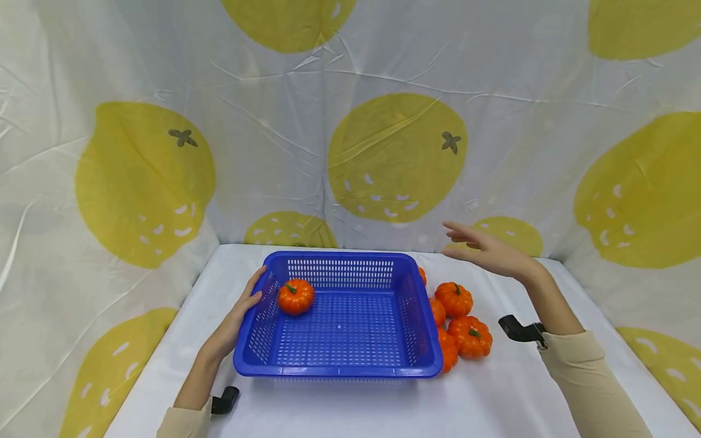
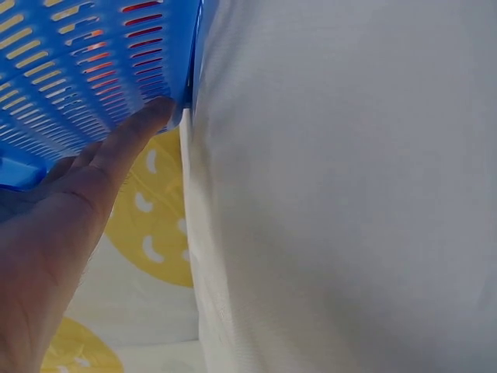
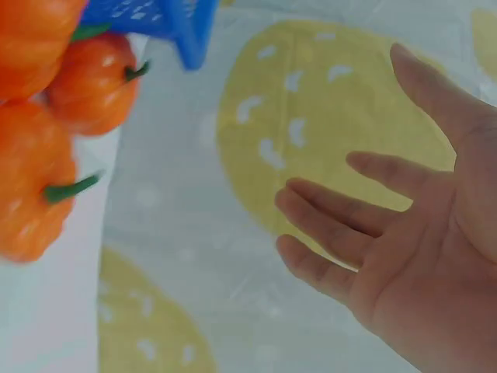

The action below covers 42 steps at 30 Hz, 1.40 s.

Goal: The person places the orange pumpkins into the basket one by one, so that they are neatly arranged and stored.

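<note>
And here you are, in a draped booth, a small staged workspace!
Pale, creased cloth (image 1: 274, 152) printed with big yellow fruit (image 1: 397, 158) stands behind your white-covered tabletop (image 1: 509, 395) and walls you in left and right, while a black device (image 1: 519, 331) sits by each of your cuffs (image 1: 572, 351), recording-set style; whether home or lab lies beyond, you can't tell from here.
</note>
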### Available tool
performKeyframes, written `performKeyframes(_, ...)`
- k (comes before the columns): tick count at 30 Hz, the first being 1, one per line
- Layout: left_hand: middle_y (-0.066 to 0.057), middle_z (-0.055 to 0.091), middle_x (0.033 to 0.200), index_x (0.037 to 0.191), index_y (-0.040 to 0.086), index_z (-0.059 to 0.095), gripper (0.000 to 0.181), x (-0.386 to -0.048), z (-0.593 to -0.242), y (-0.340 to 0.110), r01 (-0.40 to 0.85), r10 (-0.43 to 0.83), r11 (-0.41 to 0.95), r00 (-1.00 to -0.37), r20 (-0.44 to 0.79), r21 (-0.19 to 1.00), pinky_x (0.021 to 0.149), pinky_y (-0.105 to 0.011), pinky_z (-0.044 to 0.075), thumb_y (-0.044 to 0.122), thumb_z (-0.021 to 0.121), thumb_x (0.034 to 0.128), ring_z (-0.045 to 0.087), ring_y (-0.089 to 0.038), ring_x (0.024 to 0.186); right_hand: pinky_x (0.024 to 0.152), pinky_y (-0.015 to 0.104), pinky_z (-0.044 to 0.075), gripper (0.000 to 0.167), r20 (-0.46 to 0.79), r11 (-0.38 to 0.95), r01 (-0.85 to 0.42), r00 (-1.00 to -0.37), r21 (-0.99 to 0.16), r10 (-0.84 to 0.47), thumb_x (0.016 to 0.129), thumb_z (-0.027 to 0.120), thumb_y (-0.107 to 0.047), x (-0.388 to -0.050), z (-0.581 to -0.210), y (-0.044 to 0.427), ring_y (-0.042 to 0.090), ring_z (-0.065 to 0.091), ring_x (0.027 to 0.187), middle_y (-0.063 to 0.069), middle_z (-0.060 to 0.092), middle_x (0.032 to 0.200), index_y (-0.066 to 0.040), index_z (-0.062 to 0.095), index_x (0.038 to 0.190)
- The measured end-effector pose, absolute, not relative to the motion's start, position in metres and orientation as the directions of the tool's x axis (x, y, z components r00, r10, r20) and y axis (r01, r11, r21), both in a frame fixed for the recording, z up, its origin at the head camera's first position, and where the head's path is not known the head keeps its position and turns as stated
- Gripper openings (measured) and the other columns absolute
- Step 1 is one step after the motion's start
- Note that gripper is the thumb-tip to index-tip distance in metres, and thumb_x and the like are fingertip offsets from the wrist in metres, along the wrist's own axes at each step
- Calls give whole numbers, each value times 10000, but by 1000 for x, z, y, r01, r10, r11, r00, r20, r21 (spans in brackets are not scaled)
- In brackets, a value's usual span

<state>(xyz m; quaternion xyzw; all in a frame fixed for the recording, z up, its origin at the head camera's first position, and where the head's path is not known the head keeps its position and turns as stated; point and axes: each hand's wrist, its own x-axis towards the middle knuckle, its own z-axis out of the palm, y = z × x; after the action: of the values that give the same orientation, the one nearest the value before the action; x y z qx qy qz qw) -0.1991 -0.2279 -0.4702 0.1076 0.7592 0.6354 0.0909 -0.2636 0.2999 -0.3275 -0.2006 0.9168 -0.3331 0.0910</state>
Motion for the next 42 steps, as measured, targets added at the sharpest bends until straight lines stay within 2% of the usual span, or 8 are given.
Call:
performKeyframes(4,-72,-56,1765,1671,360,56,588,-200,-468,-228,60,283,165,-959,11,985,1188,-800,-33,395,235,1112,-47,-459,1604,1114,750,358,747,-30,714,-285,-919,-640,-394,1036,597,-403,-254,-350,324,520,383,1468,284,405,1600,-104,276,1642)
performKeyframes(8,-77,-55,1764,1671,355,58,586,-200,-468,-229,62,288,163,-958,13,985,1189,-797,-40,390,233,1112,-50,-460,1603,1106,771,339,745,-51,717,-256,-925,-648,-377,1045,578,-402,-247,-376,341,532,365,1464,291,384,1609,-82,266,1641)
performKeyframes(13,-80,-63,1763,1671,356,51,589,-200,-468,-229,62,293,162,-956,13,985,1187,-801,-33,389,229,1111,-50,-466,1601,1119,775,298,716,-33,702,-274,-920,-657,-390,1042,598,-350,-242,-405,353,530,378,1451,290,387,1608,-59,303,1625)
performKeyframes(18,-83,-60,1763,1671,355,54,590,-199,-468,-228,65,291,162,-957,15,985,1187,-802,-33,392,230,1109,-45,-469,1600,1107,780,318,709,-34,683,-288,-909,-671,-416,1033,617,-316,-238,-425,359,547,390,1435,288,374,1616,-51,317,1617)
performKeyframes(28,-87,-62,1762,1672,347,51,598,-200,-470,-229,60,296,149,-955,14,987,1198,-784,-54,402,241,1108,-59,-457,1604,1070,774,373,717,-13,626,-318,-886,-712,-464,1005,654,-235,-231,-447,361,585,431,1388,311,380,1603,3,329,1598)
performKeyframes(35,-87,-60,1763,1673,339,55,596,-200,-469,-228,67,291,152,-957,20,986,1194,-788,-56,393,239,1109,-63,-458,1603,1098,742,381,730,-33,646,-283,-902,-709,-431,1006,661,-294,-229,-459,356,556,455,1385,274,404,1604,-32,336,1605)
performKeyframes(42,-83,-65,1763,1673,340,53,596,-200,-469,-228,64,290,152,-957,17,986,1195,-787,-54,397,235,1108,-61,-456,1603,1087,702,427,733,-35,662,-262,-916,-703,-400,1004,669,-301,-230,-463,352,573,470,1367,300,403,1591,-16,341,1596)
